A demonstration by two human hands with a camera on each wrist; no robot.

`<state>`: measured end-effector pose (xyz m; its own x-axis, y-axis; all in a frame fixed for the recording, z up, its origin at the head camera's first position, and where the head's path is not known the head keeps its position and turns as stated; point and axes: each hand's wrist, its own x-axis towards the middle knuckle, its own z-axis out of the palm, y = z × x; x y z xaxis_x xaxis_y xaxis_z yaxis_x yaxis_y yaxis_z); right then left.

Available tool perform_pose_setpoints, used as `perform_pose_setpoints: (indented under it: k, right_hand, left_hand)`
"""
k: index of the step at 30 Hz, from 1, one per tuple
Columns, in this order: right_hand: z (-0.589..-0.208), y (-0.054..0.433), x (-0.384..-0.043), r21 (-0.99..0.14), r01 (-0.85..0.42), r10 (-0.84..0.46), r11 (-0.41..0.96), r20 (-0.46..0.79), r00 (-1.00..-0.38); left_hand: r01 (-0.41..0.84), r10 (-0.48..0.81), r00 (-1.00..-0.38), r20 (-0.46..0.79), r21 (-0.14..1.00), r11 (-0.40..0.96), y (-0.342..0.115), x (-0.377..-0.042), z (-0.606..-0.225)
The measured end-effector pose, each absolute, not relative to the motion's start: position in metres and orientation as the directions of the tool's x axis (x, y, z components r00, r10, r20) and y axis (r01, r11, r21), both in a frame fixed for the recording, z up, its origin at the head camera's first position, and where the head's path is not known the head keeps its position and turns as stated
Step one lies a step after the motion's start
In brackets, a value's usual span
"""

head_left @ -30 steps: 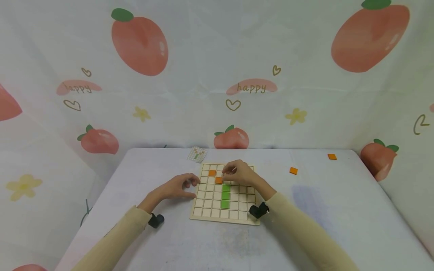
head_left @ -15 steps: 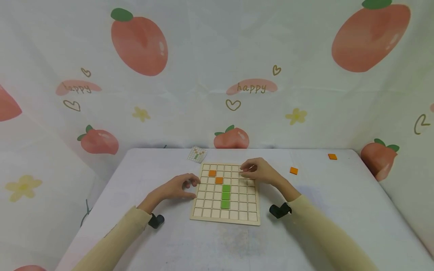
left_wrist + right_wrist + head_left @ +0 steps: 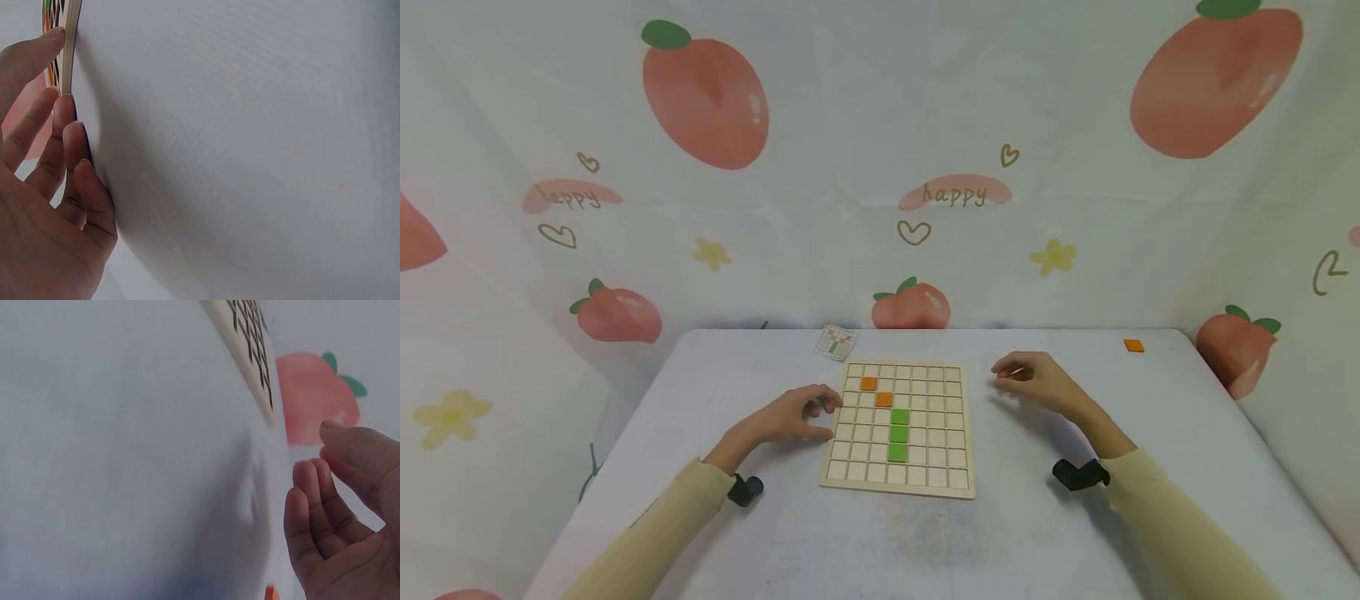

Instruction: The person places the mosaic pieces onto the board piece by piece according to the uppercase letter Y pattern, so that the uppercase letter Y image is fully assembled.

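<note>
The pale wooden grid board (image 3: 936, 457) lies flat on the table, with green tiles (image 3: 898, 433) in a column and two orange tiles (image 3: 883, 400) set diagonally above them. My left hand (image 3: 793, 412) rests at the board's left edge, thumb and fingertips against it; the left wrist view shows the fingertips (image 3: 50, 94) at the rim. To the right of the board, my right hand (image 3: 1037, 382) hovers over the table, fingers loosely bent and nothing between them. It hides the nearer loose orange tile in the head view; an orange tile (image 3: 270, 592) peeks in at the right wrist view's bottom edge.
A small pattern card (image 3: 835, 342) lies behind the board's far left corner. One loose orange tile (image 3: 1134, 346) sits near the table's far right corner. A fruit-print curtain (image 3: 820, 250) hangs behind the white table (image 3: 850, 550).
My right hand has moved right, from above the board to the table beside it, now covering the nearer loose orange tile. The left hand has stayed at the board's edge.
</note>
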<state>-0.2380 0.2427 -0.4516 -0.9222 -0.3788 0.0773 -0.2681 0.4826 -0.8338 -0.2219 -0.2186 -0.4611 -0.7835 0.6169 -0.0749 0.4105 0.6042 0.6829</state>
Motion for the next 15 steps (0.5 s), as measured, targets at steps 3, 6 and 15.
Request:
perform_pose_setpoints:
  k: [3,6,15]
  right_hand:
    - [-0.450,0.260,-0.234,-0.826,-0.231,-0.347,0.514,0.046,-0.937]
    - [-0.448,0.276,-0.230,-0.823,-0.196,-0.315,0.533,0.022,-0.949]
    - [-0.445,0.318,-0.231,-0.804,-0.149,-0.221,0.576,0.022,-0.975]
  left_hand:
    - [0.416,0.620,-0.781,-0.071,0.682,0.602,-0.219,-0.222,-0.462]
    - [0.429,0.631,-0.774,-0.057,0.685,0.589,-0.220,-0.223,-0.462]
    - [0.443,0.642,-0.766,-0.043,0.688,0.575,-0.219,-0.224,-0.462]
